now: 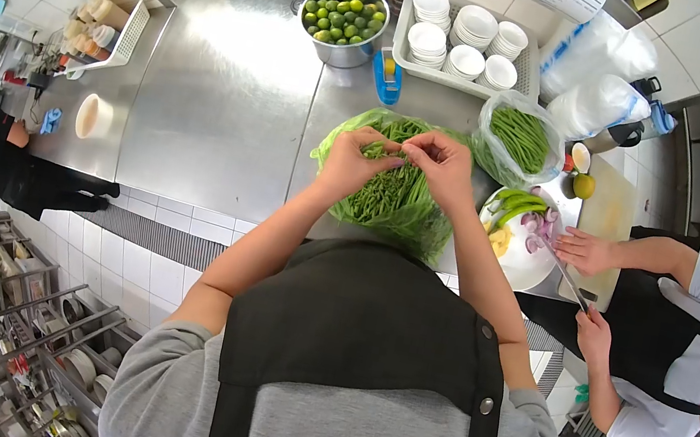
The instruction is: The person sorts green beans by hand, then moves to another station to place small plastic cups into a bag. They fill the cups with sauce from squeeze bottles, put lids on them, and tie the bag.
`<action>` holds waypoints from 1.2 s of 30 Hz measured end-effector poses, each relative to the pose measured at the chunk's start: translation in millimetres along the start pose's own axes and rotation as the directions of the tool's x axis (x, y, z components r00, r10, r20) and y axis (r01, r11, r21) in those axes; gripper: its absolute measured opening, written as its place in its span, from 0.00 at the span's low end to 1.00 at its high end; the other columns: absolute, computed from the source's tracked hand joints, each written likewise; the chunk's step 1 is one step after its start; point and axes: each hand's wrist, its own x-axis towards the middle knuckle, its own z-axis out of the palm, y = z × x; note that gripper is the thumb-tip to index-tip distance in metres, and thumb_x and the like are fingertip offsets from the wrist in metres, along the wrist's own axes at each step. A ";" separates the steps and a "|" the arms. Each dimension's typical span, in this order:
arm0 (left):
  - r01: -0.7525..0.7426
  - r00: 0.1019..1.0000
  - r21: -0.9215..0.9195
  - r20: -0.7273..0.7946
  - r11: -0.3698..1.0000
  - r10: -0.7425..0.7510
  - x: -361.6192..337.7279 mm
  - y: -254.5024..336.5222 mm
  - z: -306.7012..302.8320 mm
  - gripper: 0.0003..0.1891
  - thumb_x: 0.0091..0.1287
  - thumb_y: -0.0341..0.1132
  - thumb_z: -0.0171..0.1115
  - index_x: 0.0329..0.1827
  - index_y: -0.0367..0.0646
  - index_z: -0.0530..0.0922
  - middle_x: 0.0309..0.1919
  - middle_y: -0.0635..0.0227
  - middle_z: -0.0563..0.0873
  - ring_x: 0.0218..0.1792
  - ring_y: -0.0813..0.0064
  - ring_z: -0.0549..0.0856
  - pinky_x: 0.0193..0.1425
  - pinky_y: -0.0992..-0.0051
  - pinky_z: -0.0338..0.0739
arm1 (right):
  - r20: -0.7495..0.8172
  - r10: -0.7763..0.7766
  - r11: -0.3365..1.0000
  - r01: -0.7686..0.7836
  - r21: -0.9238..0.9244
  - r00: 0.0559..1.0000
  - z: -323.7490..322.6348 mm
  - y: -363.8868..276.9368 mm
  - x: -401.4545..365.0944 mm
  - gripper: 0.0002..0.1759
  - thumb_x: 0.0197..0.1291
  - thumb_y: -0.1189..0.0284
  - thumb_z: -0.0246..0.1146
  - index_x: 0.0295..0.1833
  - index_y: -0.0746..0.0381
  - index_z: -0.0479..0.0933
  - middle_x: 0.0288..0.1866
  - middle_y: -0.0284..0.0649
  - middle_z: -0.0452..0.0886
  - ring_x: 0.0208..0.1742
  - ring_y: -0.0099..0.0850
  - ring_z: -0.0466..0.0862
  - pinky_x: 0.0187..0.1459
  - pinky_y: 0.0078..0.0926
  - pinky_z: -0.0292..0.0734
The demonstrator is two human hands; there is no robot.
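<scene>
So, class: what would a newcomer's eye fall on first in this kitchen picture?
Centre stage, the left hand and right hand pinch thin green beans heaped on a crinkled green plastic bag on the steel counter. Behind them stands a round metal bowl of green limes beside a white tray of small white bowls.

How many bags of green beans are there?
2. One bag lies under the left hand and right hand; the second bag stands to its right, near the bowl tray. Others may be hidden.
</scene>
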 end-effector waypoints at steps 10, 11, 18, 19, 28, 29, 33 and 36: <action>-0.094 0.995 0.102 0.032 0.990 0.091 2.0 13.0 2.7 0.09 0.55 0.25 0.76 0.39 0.38 0.89 0.33 0.62 0.88 0.34 0.68 0.87 0.43 0.72 0.79 | 0.231 0.353 0.565 -0.404 0.719 0.906 -11.3 27.1 -5.2 0.04 0.67 0.77 0.67 0.43 0.66 0.81 0.35 0.33 0.82 0.34 0.22 0.80 0.40 0.19 0.77; -0.113 0.994 0.122 0.025 0.986 0.111 3.4 12.3 3.0 0.09 0.55 0.25 0.76 0.39 0.38 0.89 0.33 0.62 0.88 0.34 0.68 0.87 0.43 0.71 0.79 | 0.244 0.365 0.528 -0.416 0.741 0.898 -11.2 28.0 -5.5 0.04 0.67 0.77 0.67 0.43 0.66 0.81 0.35 0.32 0.82 0.34 0.22 0.80 0.40 0.19 0.78; 0.049 0.983 -0.077 -0.172 0.996 -0.062 20.7 -7.5 -17.4 0.05 0.59 0.26 0.76 0.36 0.35 0.90 0.29 0.69 0.89 0.25 0.80 0.82 0.34 0.76 0.77 | 0.171 0.254 0.846 -0.304 0.438 0.952 -4.3 4.4 -17.9 0.05 0.64 0.75 0.70 0.38 0.62 0.80 0.33 0.31 0.82 0.33 0.19 0.79 0.38 0.20 0.76; 0.107 0.976 -0.171 -0.171 0.980 -0.136 22.1 -4.3 -23.1 0.05 0.62 0.28 0.76 0.37 0.35 0.89 0.27 0.76 0.87 0.22 0.89 0.74 0.27 0.83 0.68 | 0.140 0.203 0.938 -0.233 0.256 0.969 -5.5 12.4 -18.1 0.06 0.63 0.74 0.71 0.37 0.62 0.80 0.33 0.30 0.82 0.33 0.18 0.79 0.38 0.19 0.75; 0.178 0.907 -0.689 -0.162 0.703 -0.388 19.2 7.5 -37.7 0.10 0.62 0.29 0.77 0.42 0.35 0.87 0.27 0.77 0.82 0.20 0.92 0.64 0.23 0.84 0.53 | 0.181 0.198 0.979 -0.186 -0.078 0.963 10.7 -1.1 -10.4 0.14 0.65 0.65 0.71 0.44 0.67 0.84 0.35 0.34 0.85 0.33 0.20 0.81 0.39 0.23 0.77; 0.167 0.907 -0.694 -0.170 0.700 -0.385 19.2 9.2 -37.6 0.10 0.62 0.29 0.77 0.42 0.35 0.86 0.27 0.78 0.82 0.20 0.92 0.64 0.23 0.84 0.53 | 0.156 0.146 0.988 -0.136 -0.073 0.977 14.8 -4.0 -9.9 0.13 0.66 0.66 0.70 0.44 0.67 0.84 0.35 0.34 0.85 0.34 0.21 0.81 0.39 0.23 0.78; 0.165 0.904 -0.707 -0.170 0.688 -0.392 19.2 10.0 -38.1 0.10 0.62 0.30 0.77 0.42 0.36 0.86 0.28 0.77 0.83 0.20 0.92 0.65 0.23 0.84 0.53 | 0.109 0.069 0.965 -0.039 -0.261 0.992 25.1 -18.2 -10.5 0.08 0.66 0.72 0.69 0.43 0.66 0.83 0.37 0.35 0.84 0.35 0.21 0.81 0.40 0.22 0.77; 0.185 0.893 -0.711 -0.167 0.678 -0.419 18.4 6.0 -37.5 0.09 0.62 0.30 0.77 0.42 0.36 0.86 0.29 0.75 0.85 0.20 0.92 0.66 0.23 0.84 0.55 | 0.150 -0.228 0.898 0.267 -0.351 0.962 22.8 -16.1 -9.1 0.05 0.66 0.76 0.67 0.44 0.65 0.82 0.36 0.35 0.84 0.36 0.21 0.81 0.40 0.21 0.77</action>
